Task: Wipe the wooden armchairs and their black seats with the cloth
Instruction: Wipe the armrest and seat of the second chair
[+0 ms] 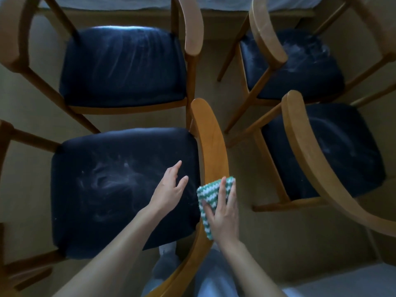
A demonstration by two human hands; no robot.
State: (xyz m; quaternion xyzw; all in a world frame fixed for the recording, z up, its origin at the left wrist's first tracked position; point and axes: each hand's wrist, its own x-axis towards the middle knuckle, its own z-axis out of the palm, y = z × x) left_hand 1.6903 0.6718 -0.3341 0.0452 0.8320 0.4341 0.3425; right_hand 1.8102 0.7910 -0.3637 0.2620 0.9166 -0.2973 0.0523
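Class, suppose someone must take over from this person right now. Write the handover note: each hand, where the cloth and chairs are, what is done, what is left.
Right hand: presses the green-and-white cloth flat on the curved wooden armrest of the near left chair.
Left hand: open, empty, over that chair's black seat.
Four armchairs stand in two rows.
Done: cannot tell; only this armrest is under the cloth.
Left: all four seats show pale dusty smears, including the far left seat, so wipe them and the remaining frames.
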